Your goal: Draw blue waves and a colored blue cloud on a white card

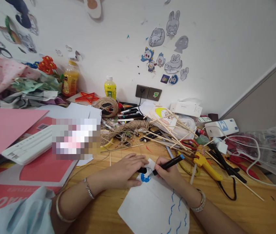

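A white sheet of paper [150, 208] lies at an angle on the wooden table, with blue wavy lines on its right side and a small blue-coloured patch [145, 177] near its top. My right hand [168, 172] grips a black marker [170, 163] with a blue end, its lower end close to the patch. My left hand [127, 169] rests at the sheet's upper left edge, thumb beside the patch. A short black marker cap [142, 170] sticks out from under its curled fingers, which seem to hold it; the grip is partly hidden.
A yellow hot glue gun [207, 167] and scissors lie to the right, near a white cable [258, 149]. Behind are wooden sticks [169, 130], twine [106, 106], several markers and two drink bottles. Red and pink sheets [8, 130] and a white case [31, 144] are left.
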Demonstrator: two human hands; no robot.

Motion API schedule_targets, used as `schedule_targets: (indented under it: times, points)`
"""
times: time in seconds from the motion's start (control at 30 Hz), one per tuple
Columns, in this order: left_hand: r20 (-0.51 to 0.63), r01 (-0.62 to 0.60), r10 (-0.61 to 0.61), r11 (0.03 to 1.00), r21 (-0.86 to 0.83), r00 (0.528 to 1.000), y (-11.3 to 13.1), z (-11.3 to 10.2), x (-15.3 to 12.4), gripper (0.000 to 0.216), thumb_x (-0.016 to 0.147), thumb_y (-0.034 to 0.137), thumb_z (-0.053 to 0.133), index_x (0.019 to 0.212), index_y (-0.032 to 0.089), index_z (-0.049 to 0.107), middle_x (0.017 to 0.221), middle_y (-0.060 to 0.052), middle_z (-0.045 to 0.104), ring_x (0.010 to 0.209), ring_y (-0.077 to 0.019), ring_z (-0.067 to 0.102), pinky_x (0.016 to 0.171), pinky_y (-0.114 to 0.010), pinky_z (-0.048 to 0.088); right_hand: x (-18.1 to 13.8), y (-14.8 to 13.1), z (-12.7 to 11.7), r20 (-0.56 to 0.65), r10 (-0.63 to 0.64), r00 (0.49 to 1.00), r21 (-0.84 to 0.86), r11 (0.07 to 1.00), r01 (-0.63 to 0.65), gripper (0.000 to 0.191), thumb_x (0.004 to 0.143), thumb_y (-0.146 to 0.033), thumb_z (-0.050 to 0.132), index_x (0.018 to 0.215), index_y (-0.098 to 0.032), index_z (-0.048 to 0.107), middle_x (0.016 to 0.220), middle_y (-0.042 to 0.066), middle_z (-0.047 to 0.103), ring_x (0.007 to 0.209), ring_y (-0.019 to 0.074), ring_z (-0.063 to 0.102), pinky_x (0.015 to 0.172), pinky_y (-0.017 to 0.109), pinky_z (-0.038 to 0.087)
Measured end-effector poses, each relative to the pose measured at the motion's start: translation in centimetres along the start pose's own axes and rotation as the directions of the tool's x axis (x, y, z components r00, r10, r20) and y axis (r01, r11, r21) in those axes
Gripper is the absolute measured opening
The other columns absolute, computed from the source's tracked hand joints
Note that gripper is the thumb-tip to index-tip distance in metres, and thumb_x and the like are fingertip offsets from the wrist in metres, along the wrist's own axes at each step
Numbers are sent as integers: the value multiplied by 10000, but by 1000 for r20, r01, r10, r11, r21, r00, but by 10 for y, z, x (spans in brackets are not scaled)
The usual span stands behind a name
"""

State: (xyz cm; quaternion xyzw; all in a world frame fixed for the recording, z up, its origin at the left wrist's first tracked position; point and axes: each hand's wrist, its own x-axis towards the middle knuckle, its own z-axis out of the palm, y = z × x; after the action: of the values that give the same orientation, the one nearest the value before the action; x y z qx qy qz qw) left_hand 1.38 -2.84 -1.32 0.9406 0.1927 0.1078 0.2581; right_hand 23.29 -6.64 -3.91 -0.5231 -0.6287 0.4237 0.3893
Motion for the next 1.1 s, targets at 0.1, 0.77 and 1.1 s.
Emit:
schedule_targets:
  times: [0.1,0.77,1.1]
  points:
    - [-4,7,-7,1000,1,1000,1,-1,-1,435,819,275,668,1215,206,501,1373,-94,507,1334,-252,368,1118,-420,211,0,0,0,3,7,1000,11,1000,-7,238,737,-344,574,566,-209,477,469,-48,477,432,105,432,417,215,334]
    - [-330,161,-93,969,187,939,-3,2,2,117,898,268,514,945,183,581,957,-76,642,936,-230,586,860,-362,438,-9,-9,-46,-156,-322,934,-336,906,257,164,870,-282,534,982,-227,640,865,50,688,742,211,644,670,328,514]
    - [-415,317,-362,932,-176,834,-7,11,3,82,860,263,480,820,197,508,858,-69,594,819,-240,552,736,-367,435,-39,4,-10,123,-208,971,-595,767,239,448,794,-150,612,1235,-207,558,1172,121,617,1060,283,540,907,422,443]
